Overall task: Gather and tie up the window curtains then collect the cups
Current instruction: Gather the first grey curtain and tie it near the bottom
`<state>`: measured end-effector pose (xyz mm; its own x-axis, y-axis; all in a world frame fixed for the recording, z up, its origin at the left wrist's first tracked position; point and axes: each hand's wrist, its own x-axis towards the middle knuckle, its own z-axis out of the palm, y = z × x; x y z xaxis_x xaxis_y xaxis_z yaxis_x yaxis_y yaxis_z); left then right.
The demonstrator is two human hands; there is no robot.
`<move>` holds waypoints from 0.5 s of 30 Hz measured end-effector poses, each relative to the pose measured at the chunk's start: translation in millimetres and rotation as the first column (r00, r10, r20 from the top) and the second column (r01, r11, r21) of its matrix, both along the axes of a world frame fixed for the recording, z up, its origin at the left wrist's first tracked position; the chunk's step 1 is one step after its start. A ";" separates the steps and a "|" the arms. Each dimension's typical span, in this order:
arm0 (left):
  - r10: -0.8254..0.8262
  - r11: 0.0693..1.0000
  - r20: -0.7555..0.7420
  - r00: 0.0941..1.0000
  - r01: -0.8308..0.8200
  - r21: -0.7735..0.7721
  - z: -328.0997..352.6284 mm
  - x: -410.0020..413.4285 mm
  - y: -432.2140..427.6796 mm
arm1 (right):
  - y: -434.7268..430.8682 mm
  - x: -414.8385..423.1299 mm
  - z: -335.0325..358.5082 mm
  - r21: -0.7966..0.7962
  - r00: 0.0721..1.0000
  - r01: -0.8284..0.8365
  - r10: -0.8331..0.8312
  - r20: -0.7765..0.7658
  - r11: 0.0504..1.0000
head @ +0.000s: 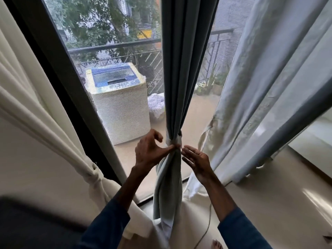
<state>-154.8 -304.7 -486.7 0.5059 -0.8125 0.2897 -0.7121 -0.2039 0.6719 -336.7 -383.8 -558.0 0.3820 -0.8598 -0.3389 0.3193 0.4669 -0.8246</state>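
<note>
A grey-blue curtain (181, 78) hangs in the middle of the window, gathered into a narrow bundle and bound by a pale tie band (173, 141). My left hand (150, 152) is at the bundle's left side, thumb tip touching the knot, fingers loosely curled and holding nothing. My right hand (196, 159) hovers just right of the knot, palm up, fingers straight. A cream curtain (45, 112) at the left is tied lower down with its own knot (94, 172). A pale blue curtain (265, 90) hangs loose at the right. No cups are in view.
The dark window frame (71, 90) slants between the cream curtain and the glass. Outside stand a washing machine (118, 97) and a balcony railing (115, 49). A thin cord (206, 229) lies on the glossy floor (280, 198) at the right. A dark blurred shape fills the lower left.
</note>
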 end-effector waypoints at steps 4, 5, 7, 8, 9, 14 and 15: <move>0.047 0.995 -0.055 0.997 -0.042 0.089 -7.0 -24.6 -4.9 | -6.1 -18.3 8.5 -0.017 0.998 0.038 -0.039 -0.048 0.999; 0.016 0.995 -0.058 0.998 -0.010 0.104 -8.5 -32.8 -7.2 | -8.4 -22.9 12.4 -0.021 0.998 0.047 -0.048 -0.050 0.999; -0.095 0.988 -0.052 0.994 0.100 0.120 -7.1 -51.5 -14.4 | -15.5 -34.5 22.1 -0.036 0.996 0.066 -0.068 -0.049 0.997; -0.167 0.978 -0.044 0.985 0.171 0.120 -4.8 -61.4 -19.7 | -20.3 -41.4 28.9 -0.048 0.995 0.077 -0.080 -0.055 0.996; -0.233 0.965 -0.039 0.972 0.236 0.117 -1.4 -70.7 -25.7 | -26.0 -48.9 36.3 -0.066 0.993 0.090 -0.094 -0.066 0.994; -0.341 0.930 -0.150 0.928 0.356 0.093 25.4 -110.4 -63.5 | -58.6 -91.6 88.9 -0.247 0.971 0.155 -0.194 -0.143 0.957; -0.351 0.927 -0.157 0.923 0.366 0.078 32.6 -116.2 -72.5 | -65.8 -99.8 103.0 -0.301 0.963 0.159 -0.215 -0.164 0.940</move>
<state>-271.0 -377.2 -454.1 0.2040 -0.9685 0.1427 -0.6522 -0.0258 0.7576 -436.5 -449.6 -455.0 0.1574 -0.9800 -0.1220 0.2011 0.1527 -0.9676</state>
